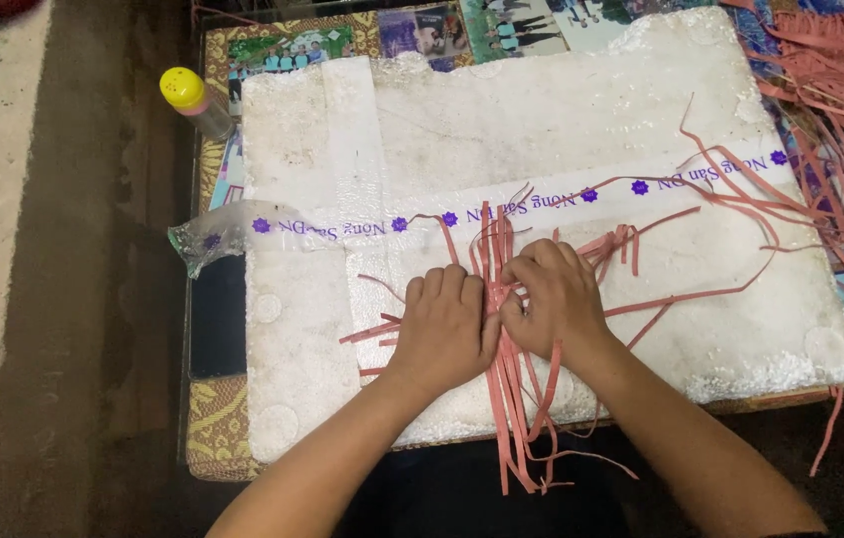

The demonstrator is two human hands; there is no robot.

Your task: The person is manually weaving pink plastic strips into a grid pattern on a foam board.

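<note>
A bundle of pink paper strips (502, 329) is being pinched by the right hand (554, 299) and pressed flat by the curled left hand (447, 324) on the white foam board (562, 130). Left of the board, a yellow-capped bottle (193, 100) is lying, contents unclear.

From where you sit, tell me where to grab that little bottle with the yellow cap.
Grip the clear body of the bottle just below its yellow cap, probably coming from the left with the left hand. It lies tilted at the foam board edge, so that side looks open.
</note>
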